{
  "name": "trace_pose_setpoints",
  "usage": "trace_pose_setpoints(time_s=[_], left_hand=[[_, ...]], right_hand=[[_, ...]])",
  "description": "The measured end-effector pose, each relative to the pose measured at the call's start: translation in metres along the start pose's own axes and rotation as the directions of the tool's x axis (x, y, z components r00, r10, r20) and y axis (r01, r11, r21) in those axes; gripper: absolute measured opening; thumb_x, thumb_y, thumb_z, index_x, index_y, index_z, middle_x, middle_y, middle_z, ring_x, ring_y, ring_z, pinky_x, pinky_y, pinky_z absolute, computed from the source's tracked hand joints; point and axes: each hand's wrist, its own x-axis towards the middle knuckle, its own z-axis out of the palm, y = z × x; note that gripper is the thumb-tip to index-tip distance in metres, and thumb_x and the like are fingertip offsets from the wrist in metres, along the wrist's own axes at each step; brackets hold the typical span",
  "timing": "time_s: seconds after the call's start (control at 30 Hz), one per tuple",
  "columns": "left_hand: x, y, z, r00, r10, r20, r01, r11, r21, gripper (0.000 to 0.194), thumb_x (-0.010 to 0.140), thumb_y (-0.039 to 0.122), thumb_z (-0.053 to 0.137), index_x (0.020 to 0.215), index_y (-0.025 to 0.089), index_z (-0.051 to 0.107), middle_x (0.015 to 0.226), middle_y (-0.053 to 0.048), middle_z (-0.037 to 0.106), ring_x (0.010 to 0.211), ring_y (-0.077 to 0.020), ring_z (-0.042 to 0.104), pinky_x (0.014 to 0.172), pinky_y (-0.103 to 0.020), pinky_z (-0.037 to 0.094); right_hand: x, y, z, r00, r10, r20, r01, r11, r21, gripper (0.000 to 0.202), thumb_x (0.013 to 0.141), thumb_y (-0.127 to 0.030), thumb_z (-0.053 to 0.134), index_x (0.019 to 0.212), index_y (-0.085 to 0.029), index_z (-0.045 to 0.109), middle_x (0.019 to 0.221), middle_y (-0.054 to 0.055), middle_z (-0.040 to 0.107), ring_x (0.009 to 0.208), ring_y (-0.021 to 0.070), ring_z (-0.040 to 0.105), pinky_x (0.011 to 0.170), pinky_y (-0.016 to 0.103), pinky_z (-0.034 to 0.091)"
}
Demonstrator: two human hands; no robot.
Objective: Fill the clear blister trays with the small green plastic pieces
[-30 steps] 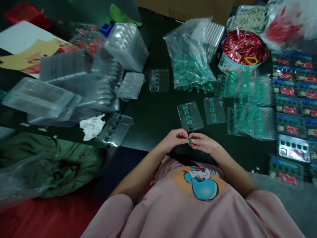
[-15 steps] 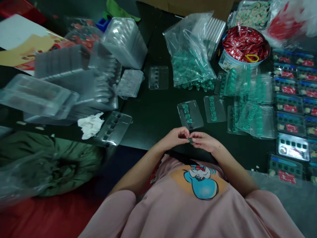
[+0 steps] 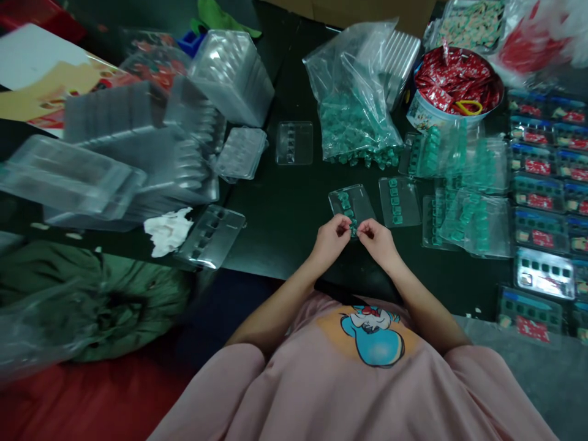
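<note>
A clear plastic tray (image 3: 362, 199) lies on the dark table in front of me, with a column of small green translucent pieces in its slots. At its near end, a small green piece (image 3: 353, 231) sits between my fingertips. My left hand (image 3: 331, 240) is closed, thumb and fingers pinched at the left side of that piece. From the right, my right hand (image 3: 377, 241) pinches at it too, with curled fingers. The fingertips partly cover the tray's near edge. Just to the right lies another clear tray (image 3: 407, 205) with green pieces in its column.
Behind the trays stands a plastic bag (image 3: 351, 116) of green pieces. A round tin (image 3: 429, 116) holds red packets. Filled trays (image 3: 480, 220) overlap at right, beside rows of packed trays (image 3: 537, 199). Stacked clear trays (image 3: 124, 116) and crumpled white tissue (image 3: 169, 233) are at left.
Both hands have moved forward from the table's near edge to the near end of the tray, bringing the small green piece with them. The surrounding trays have stayed put.
</note>
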Motion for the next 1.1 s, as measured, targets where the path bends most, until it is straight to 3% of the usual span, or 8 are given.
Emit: trace_pose_setpoints(time_s=[0.13, 0.33, 0.87, 1.1], left_hand=[[0.002, -0.001, 0.006, 0.995, 0.1, -0.02, -0.093, 0.972, 0.215, 0.021, 0.077, 0.005, 0.054, 0.091, 0.019, 0.063, 0.081, 0.0, 0.066, 0.074, -0.0128, 0.062, 0.072, -0.025, 0.048], [0.003, -0.001, 0.014, 0.981, 0.188, -0.043, -0.166, 0.939, 0.3, 0.017, 0.082, 0.007, 0.054, 0.09, 0.019, 0.063, 0.084, -0.002, 0.067, 0.078, -0.0139, 0.063, 0.076, -0.026, 0.05], [0.001, 0.0, 0.029, 0.976, 0.213, -0.035, -0.193, 0.934, 0.301, 0.014, 0.083, 0.009, 0.052, 0.084, 0.019, 0.062, 0.081, -0.002, 0.065, 0.075, -0.0143, 0.06, 0.074, -0.026, 0.048], [0.004, 0.004, 0.03, 0.981, 0.193, 0.016, -0.185, 0.908, 0.376, 0.019, 0.083, 0.006, 0.05, 0.087, 0.019, 0.062, 0.083, -0.003, 0.064, 0.079, -0.0157, 0.059, 0.077, -0.028, 0.047]], right_hand=[[0.0, 0.0, 0.002, 0.99, -0.136, -0.039, 0.119, 0.95, -0.289, 0.011, 0.084, -0.018, 0.048, 0.083, -0.02, 0.059, 0.08, 0.003, 0.061, 0.073, 0.0162, 0.055, 0.072, 0.029, 0.043], [-0.001, -0.002, 0.0, 0.978, -0.2, -0.064, 0.141, 0.853, -0.503, 0.016, 0.09, -0.016, 0.043, 0.089, -0.02, 0.059, 0.086, 0.007, 0.063, 0.082, 0.0209, 0.058, 0.077, 0.032, 0.043], [0.001, 0.006, -0.016, 0.991, -0.121, -0.056, 0.091, 0.919, -0.383, 0.018, 0.085, -0.015, 0.044, 0.092, -0.021, 0.059, 0.089, 0.005, 0.064, 0.081, 0.0187, 0.059, 0.078, 0.031, 0.045], [0.001, 0.003, -0.013, 0.993, -0.108, -0.041, 0.072, 0.854, -0.515, 0.022, 0.087, -0.012, 0.041, 0.097, -0.019, 0.06, 0.095, 0.009, 0.063, 0.083, 0.0204, 0.058, 0.077, 0.031, 0.043]])
